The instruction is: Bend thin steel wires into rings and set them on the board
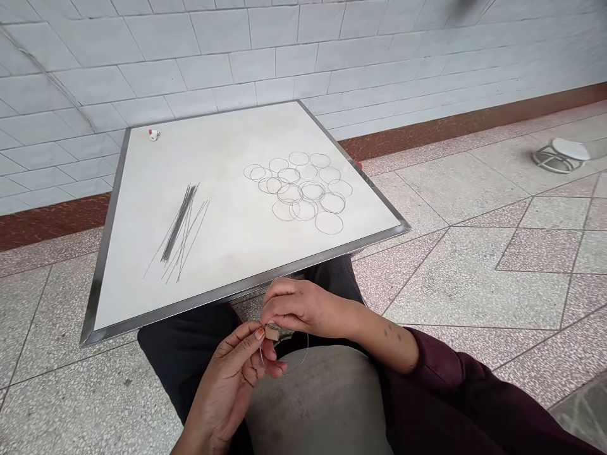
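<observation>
A thin wire ring [307, 354] hangs over my lap, below the table's front edge. My left hand [237, 360] pinches its upper left side between thumb and forefinger, while the other fingers curl inside the loop. Just above, my right hand [303, 306] is closed with its fingertips at the top of the ring, close to the left thumb. A small tan piece [272, 333] shows between the two sets of fingertips; what it is I cannot make out. The exact spot where the wire's ends lie is hidden by my fingers.
On the white metal-edged table [227, 142] lie several overlapping wire rings [329, 222] at right and a bundle of straight wires [179, 224] at left. A small white and red object [154, 134] sits at the far left corner. A stool [562, 153] stands on the floor at right.
</observation>
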`<action>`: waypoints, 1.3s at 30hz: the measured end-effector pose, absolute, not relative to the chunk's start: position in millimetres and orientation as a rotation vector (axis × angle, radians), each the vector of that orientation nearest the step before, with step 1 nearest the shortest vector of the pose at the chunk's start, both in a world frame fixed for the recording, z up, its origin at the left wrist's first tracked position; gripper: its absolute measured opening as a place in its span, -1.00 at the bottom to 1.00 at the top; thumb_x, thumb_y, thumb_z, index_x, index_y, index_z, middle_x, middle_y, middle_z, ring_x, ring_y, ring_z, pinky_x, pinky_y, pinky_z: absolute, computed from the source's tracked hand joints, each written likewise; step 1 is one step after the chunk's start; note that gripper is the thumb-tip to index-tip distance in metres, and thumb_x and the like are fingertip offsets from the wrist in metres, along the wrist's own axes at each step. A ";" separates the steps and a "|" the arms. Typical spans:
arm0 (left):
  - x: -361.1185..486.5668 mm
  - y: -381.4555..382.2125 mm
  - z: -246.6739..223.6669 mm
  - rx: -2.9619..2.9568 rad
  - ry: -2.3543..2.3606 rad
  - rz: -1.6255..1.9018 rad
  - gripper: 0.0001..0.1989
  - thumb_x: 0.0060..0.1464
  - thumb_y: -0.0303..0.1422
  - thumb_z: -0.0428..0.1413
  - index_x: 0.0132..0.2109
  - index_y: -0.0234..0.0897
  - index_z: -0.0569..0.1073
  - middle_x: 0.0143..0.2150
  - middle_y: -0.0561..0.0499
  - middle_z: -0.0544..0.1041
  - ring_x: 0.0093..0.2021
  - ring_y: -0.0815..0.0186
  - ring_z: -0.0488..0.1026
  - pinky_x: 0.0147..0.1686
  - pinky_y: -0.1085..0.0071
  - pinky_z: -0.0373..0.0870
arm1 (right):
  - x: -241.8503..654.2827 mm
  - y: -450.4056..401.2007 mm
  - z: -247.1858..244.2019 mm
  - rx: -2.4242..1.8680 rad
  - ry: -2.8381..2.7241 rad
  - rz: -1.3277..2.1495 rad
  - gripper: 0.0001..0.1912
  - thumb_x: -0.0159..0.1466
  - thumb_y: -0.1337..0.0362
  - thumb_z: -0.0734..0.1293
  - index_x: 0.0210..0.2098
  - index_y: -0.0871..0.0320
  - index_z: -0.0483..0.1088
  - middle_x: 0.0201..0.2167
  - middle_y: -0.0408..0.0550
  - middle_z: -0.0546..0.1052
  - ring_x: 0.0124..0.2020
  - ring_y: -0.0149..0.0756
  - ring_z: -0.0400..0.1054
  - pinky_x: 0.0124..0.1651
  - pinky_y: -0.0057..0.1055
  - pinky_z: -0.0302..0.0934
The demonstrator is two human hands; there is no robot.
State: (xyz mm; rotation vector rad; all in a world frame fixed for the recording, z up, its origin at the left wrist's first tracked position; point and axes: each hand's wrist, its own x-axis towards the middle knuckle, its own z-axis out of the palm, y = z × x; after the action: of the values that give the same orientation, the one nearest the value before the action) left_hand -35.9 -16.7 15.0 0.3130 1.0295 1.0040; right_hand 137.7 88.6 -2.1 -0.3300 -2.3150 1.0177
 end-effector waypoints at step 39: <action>-33.3 -15.5 19.9 0.363 1.062 0.955 -0.84 0.05 -0.29 0.25 -0.39 -0.29 0.57 -0.59 0.08 0.48 -0.61 0.32 0.48 -0.32 0.29 0.51 | 139.6 88.5 7.2 -0.326 -2.386 1.094 -0.86 0.43 0.31 0.22 -0.13 0.20 0.39 -0.22 -0.02 0.42 -0.17 -0.38 0.32 -0.09 -0.45 0.30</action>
State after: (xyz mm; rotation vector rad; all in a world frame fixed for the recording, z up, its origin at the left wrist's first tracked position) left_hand -33.3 -15.5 19.9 0.3631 1.0625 0.9553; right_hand 139.6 88.5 7.2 -0.3259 -2.3862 1.0940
